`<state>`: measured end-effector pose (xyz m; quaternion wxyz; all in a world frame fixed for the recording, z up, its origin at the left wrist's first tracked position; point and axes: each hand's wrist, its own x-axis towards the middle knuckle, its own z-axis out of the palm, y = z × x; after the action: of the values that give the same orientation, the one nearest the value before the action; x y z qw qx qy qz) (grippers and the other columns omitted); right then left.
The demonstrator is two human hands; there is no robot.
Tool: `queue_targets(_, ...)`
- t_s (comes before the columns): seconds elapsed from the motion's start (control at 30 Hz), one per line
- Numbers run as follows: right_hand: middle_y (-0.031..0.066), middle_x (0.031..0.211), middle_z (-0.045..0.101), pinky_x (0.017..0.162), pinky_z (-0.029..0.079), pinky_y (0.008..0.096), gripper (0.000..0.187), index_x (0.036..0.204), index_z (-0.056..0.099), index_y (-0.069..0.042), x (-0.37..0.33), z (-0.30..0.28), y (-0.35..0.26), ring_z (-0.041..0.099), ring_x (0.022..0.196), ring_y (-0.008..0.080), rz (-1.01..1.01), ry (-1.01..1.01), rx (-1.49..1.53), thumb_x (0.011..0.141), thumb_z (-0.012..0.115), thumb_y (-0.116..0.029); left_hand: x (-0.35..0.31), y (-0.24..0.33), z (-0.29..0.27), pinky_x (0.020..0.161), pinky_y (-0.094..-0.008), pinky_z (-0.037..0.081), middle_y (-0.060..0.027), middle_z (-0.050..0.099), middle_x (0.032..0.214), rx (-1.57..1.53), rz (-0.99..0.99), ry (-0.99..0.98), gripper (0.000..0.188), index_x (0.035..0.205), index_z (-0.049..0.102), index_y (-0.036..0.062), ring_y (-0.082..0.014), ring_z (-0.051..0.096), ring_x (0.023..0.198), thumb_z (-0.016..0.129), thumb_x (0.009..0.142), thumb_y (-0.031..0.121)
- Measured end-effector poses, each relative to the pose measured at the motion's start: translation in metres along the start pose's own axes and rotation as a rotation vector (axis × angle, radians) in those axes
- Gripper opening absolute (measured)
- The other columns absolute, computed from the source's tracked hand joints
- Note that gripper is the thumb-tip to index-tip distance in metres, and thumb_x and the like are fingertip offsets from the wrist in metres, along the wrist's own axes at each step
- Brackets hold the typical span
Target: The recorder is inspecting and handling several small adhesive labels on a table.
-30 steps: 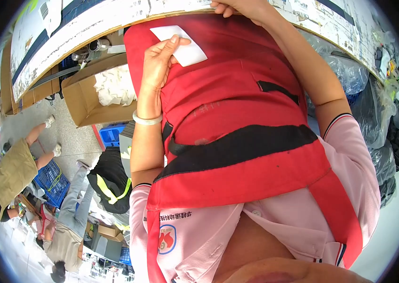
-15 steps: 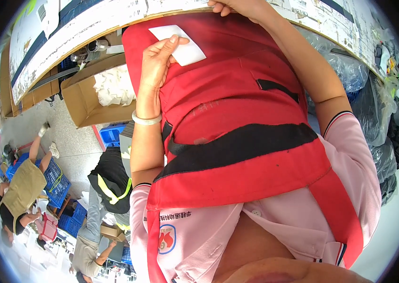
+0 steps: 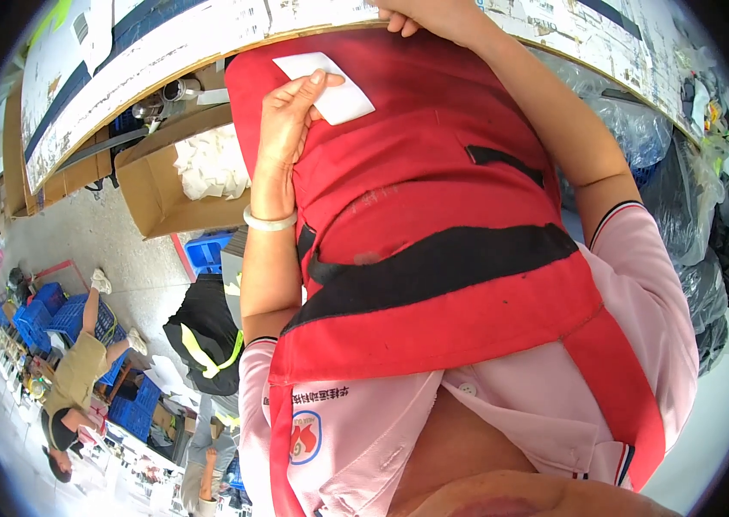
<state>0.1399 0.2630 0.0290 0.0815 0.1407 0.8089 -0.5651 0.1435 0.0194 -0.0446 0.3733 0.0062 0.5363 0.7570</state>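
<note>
White card (image 3: 327,75), rectangular, sits against the upper part of the red apron (image 3: 433,198), just below the table edge (image 3: 166,73). Left hand (image 3: 288,116) pinches its lower left edge, thumb on top, fingers curled behind; pale bangle (image 3: 269,221) on that wrist. Right hand (image 3: 429,15) rests at the table edge above the apron, grip can't be made out. Open cardboard box (image 3: 153,194) with white pieces sits left, under the table.

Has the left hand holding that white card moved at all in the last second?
No. The left hand holds the white card against the red apron, in the same spot below the table edge.
</note>
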Motion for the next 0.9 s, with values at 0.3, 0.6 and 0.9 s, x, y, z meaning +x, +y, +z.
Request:
queue_targets(0.3,0.0022,0.066,0.059,0.043,0.042,0.0189,0.015,0.088,0.061,-0.001,-0.023,-0.038,0.018,0.054,0.051,0.0073,-0.033,0.011,0.359,0.092,0.058,-0.015,0.001,0.002,0.0,0.066,-0.0242,0.053,-0.0111,0.068,0.087,-0.01,-0.004,0.024,0.028,0.097,0.067,-0.0068,-0.0143,0.065,0.073,0.057,0.094,0.019)
queue_targets(0.6,0.0012,0.066,0.059,0.044,0.042,0.0186,0.015,0.088,0.062,-0.003,-0.054,-0.08,0.037,0.053,0.051,0.0067,0.032,0.141,0.279,0.092,0.06,-0.017,0.0,0.0,0.002,0.071,-0.0267,0.054,-0.0117,0.068,0.092,-0.018,-0.028,-0.001,0.026,0.1,0.066,-0.0071,-0.0152,0.065,0.078,0.06,0.092,0.017)
queue_targets(0.9,0.0055,0.054,0.057,0.045,0.042,0.0279,0.024,0.072,0.06,-0.003,-0.05,-0.167,0.115,0.053,0.047,0.0121,0.071,0.575,-0.279,0.077,0.074,-0.022,0.005,-0.002,0.001,0.073,-0.0288,0.055,-0.012,0.068,0.094,-0.02,0.003,0.015,0.024,0.101,0.066,-0.0068,-0.0166,0.065,0.081,0.062,0.091,0.014)
